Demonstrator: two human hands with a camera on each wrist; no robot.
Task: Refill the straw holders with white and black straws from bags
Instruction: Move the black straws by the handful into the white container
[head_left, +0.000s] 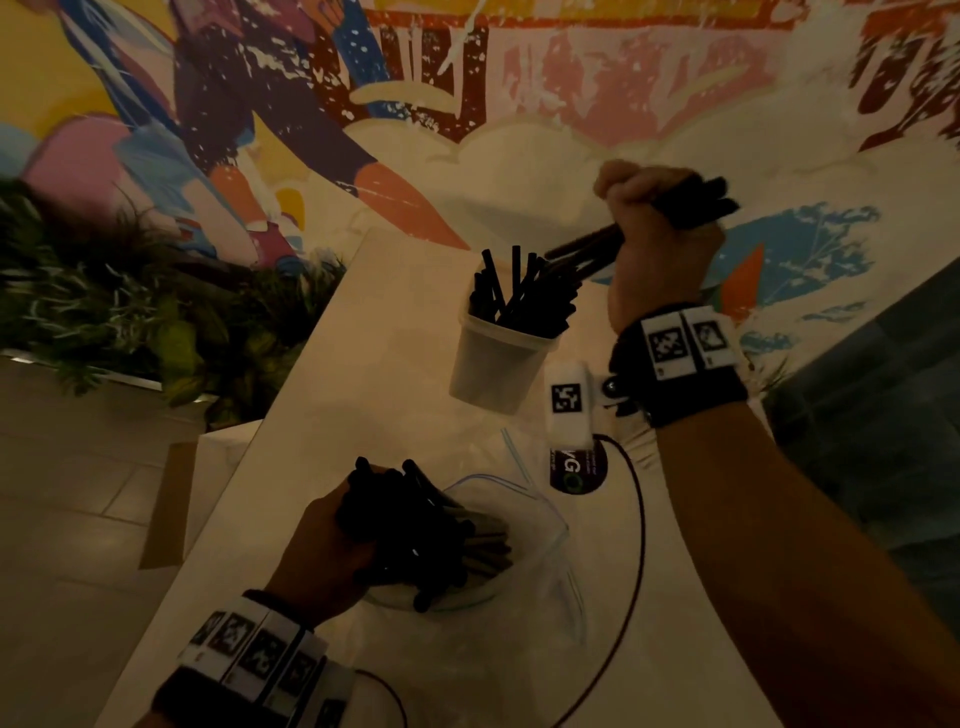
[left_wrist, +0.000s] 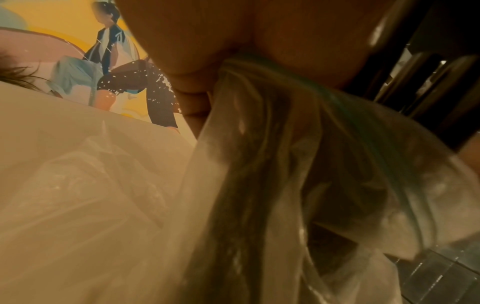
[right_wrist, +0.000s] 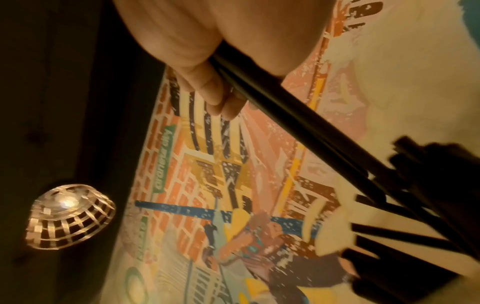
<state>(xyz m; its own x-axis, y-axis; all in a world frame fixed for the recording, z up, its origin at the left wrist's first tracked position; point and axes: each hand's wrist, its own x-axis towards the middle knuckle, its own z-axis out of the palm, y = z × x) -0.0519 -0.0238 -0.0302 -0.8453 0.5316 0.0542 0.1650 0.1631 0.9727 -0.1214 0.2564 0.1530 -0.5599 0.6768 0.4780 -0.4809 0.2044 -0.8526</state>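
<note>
A white cup-shaped straw holder (head_left: 493, 369) stands mid-table with several black straws (head_left: 519, 296) leaning in it. Above and to its right, my right hand (head_left: 660, 218) grips a bunch of black straws (head_left: 587, 249) in a fist, their lower ends slanting toward the holder's mouth. The right wrist view shows those gripped straws (right_wrist: 285, 115) running from the fist down to the straws in the holder (right_wrist: 426, 185). Near me, my left hand (head_left: 332, 540) holds a clear plastic bag (head_left: 519, 566) of black straws (head_left: 426, 525) by its gathered side. The bag's crumpled plastic (left_wrist: 285, 164) fills the left wrist view.
The white table (head_left: 363, 364) narrows toward a painted mural wall. A dark cable (head_left: 636, 519) and a round dark label (head_left: 576, 470) lie right of the bag. Green plants (head_left: 130, 301) stand left of the table. A woven lamp (right_wrist: 70, 216) hangs overhead.
</note>
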